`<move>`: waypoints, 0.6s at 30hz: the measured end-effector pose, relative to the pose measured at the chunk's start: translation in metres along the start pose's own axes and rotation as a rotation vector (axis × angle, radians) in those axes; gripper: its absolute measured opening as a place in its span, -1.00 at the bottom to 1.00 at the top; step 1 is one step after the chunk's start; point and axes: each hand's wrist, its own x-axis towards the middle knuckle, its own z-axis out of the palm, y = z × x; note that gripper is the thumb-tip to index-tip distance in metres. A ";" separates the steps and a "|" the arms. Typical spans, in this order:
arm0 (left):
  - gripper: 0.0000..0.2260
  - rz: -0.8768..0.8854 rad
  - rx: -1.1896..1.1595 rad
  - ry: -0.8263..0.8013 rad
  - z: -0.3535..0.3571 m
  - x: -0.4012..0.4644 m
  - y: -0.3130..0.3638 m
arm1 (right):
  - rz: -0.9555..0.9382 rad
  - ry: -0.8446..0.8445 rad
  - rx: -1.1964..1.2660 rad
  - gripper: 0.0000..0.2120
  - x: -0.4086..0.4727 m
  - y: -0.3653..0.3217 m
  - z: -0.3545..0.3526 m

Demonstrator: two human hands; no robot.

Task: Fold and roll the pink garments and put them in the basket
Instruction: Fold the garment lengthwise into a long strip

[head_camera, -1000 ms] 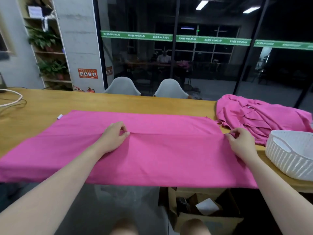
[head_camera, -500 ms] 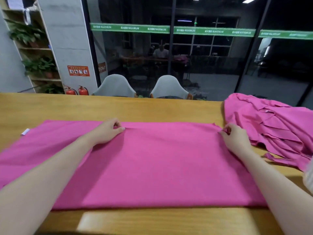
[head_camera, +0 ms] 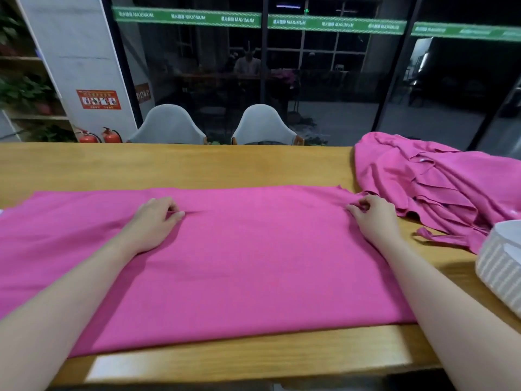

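Note:
A large pink garment (head_camera: 239,263) lies spread flat across the wooden table (head_camera: 180,167). My left hand (head_camera: 153,221) rests on its middle and pinches a small ridge of fabric between thumb and fingers. My right hand (head_camera: 372,217) pinches the cloth near the garment's far right corner. A heap of more pink garments (head_camera: 439,187) lies crumpled at the right. The white slatted basket (head_camera: 501,266) stands at the right edge, partly cut off by the frame.
Two grey chairs (head_camera: 262,125) stand behind the table's far edge, in front of dark glass walls. A pillar (head_camera: 76,66) and plant shelves are at the far left, with red fire extinguishers (head_camera: 111,135) on the floor.
The garment now lies farther onto the table, its near edge no longer hanging over the front. Both hands slid toward me with pinched fabric. The view tilted down, bringing the basket back in.

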 end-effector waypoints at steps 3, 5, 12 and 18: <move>-0.84 0.013 -0.008 0.003 -0.005 -0.017 0.002 | 0.001 0.013 -0.016 -0.82 -0.017 0.002 -0.010; -0.85 0.028 -0.010 0.003 -0.010 -0.032 0.003 | -0.005 0.011 -0.032 -0.82 -0.030 0.003 -0.019; -0.81 -0.001 -0.048 -0.015 -0.024 -0.058 0.016 | -0.092 0.014 -0.118 -0.92 -0.068 -0.015 -0.036; -0.85 0.022 -0.094 0.025 -0.053 -0.041 0.023 | -0.125 0.117 -0.059 -0.90 -0.040 -0.037 -0.070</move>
